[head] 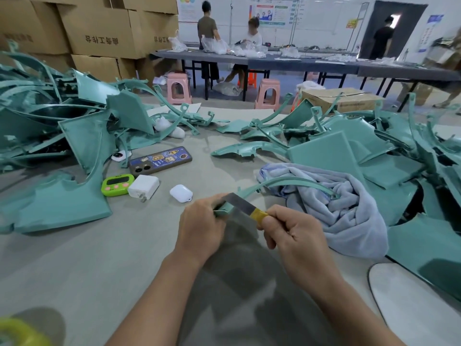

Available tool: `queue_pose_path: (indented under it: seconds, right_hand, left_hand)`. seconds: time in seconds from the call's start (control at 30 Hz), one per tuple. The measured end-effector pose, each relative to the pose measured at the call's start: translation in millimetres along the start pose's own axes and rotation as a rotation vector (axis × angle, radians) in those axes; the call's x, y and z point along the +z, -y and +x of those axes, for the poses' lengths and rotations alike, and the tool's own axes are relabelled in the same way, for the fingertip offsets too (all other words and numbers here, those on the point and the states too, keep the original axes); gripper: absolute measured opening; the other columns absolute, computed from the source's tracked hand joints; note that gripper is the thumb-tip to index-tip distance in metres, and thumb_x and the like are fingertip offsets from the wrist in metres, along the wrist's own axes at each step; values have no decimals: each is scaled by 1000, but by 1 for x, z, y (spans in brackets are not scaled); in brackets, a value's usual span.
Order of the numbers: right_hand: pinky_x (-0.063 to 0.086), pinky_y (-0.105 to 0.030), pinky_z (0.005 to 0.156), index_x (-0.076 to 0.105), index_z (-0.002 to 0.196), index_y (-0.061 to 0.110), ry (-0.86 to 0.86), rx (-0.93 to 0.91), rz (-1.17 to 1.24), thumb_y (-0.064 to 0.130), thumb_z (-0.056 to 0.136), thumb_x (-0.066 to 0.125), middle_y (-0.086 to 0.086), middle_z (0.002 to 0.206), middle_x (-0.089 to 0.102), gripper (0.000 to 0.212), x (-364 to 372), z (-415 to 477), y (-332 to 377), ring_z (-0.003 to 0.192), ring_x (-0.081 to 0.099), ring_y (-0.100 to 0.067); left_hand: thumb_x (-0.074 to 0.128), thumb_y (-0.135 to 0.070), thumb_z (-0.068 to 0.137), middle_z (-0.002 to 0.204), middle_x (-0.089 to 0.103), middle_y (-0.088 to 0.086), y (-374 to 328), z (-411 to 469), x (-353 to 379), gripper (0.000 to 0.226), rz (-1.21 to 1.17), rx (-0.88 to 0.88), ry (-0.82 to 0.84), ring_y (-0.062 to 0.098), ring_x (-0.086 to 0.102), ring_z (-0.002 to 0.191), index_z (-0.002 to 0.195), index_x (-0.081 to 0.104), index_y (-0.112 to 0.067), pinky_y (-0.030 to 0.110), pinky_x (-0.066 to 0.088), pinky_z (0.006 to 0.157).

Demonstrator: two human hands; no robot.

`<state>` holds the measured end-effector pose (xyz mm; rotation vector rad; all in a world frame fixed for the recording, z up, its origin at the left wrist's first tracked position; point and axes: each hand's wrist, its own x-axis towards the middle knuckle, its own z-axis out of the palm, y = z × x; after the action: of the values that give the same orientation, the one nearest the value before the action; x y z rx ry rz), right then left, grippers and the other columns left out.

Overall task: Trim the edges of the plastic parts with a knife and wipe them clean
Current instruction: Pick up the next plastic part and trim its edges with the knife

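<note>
closest in, the left grip has its fingers curled round the near end of a thin curved plastic strip. the right grip pinches the yellow-wrapped handle of a knife between thumb and fingers. the flat grey blade lies across the strip's end, touching it just beside the left fingertips, so this looks like the trimming step on this one piece, with the wiping yet to come.

from the left grip the strip arcs up and away to the right, and its far end rests in the folds of a pale blue cloth bunched on the grey surface. it is narrow and thin-walled, so it is probably very light and springy along its length, stiff only where it is held. holding it far from the cut would likely let it flex and chatter under the blade, so the sound hold is where it is now, close to the edge being shaved. the moulded skin looks smooth and could slip or twist in the fingers. with the blade this near the left fingertips, a slip is the main risk.

heaps of the same green parts lie to either side. to the left, well apart from the work, sit a phone, a green timer, a white charger and an earbud case.
</note>
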<state>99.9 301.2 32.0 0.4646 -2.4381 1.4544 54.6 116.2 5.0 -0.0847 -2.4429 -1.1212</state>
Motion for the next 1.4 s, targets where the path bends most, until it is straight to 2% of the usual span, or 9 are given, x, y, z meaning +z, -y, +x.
queue_pose_path:
  seconds: [0.17, 0.27, 0.4, 0.57, 0.8, 1.0, 1.13, 1.23, 1.4]
  right_hand:
    - [38, -31, 56, 53, 72, 16, -58, 16, -195, 33, 99, 57, -1, 62, 54, 32, 3, 1, -2, 58, 47, -16]
    - [34, -31, 58, 53, 69, 15, -325, 160, -345, 28, 99, 59, 1, 57, 52, 33, -5, 13, -11, 63, 48, -17]
    - [33, -38, 65, 61, 76, 13, -516, 270, -369, 22, 100, 55, 1, 62, 56, 27, -19, 20, -19, 70, 54, -32]
    - [37, -27, 55, 53, 76, 21, -142, -50, -244, 34, 94, 56, 4, 63, 52, 22, 4, 3, 1, 56, 45, -11]
    - [25, -35, 61, 56, 69, 14, -504, 221, -435, 20, 99, 56, 3, 56, 53, 31, -32, 23, -17, 61, 49, -27]
    - [33, -18, 53, 53, 70, 18, -113, -98, -233, 28, 92, 60, 10, 61, 49, 25, -9, 8, -2, 56, 42, -6]
    - [33, -37, 61, 56, 68, 12, -313, 120, -380, 28, 97, 60, 2, 58, 53, 34, -30, 23, -15, 62, 50, -20]
    - [25, -35, 62, 62, 69, 11, -423, 176, -413, 22, 98, 59, 0, 61, 60, 31, -45, 26, -19, 64, 49, -22]
    - [37, -31, 58, 53, 71, 15, -165, -90, -293, 27, 92, 60, 6, 61, 48, 25, -10, 10, 1, 58, 45, -15]
  left_hand:
    - [67, -11, 85, 109, 72, -17, 7, 0, 3, 48, 18, 11, 42, 12, 66, 96, 117, 67, -47, 21, 48, 78]
    - [64, -9, 88, 118, 74, -10, 10, 1, 5, 44, 60, -5, 72, 17, 67, 114, 122, 73, -35, 31, 53, 96]
    - [63, -11, 91, 120, 73, -13, 7, 1, 7, 42, 54, -2, 46, 15, 66, 116, 123, 72, -37, 33, 53, 97]
    - [61, -14, 87, 98, 77, -8, 11, -1, 5, 33, 57, 33, 56, 21, 71, 96, 106, 73, -38, 32, 55, 78]
    - [62, -8, 90, 121, 73, -9, 10, 0, 8, 44, 88, 30, 59, 19, 66, 117, 125, 72, -33, 35, 53, 97]
    - [62, -7, 89, 104, 78, -7, 14, -1, 6, 36, 86, 60, 77, 22, 71, 100, 111, 76, -31, 30, 52, 79]
    - [61, -8, 90, 119, 74, -10, 12, -1, 7, 44, 83, 65, 81, 18, 68, 114, 124, 72, -33, 33, 54, 94]
    - [59, -4, 88, 120, 73, -10, 13, -1, 9, 47, 74, 65, 61, 17, 67, 114, 124, 73, -31, 33, 54, 96]
    - [54, -16, 86, 115, 75, -15, 16, -3, 5, 43, 75, 106, 72, 12, 69, 108, 121, 74, -33, 28, 54, 91]
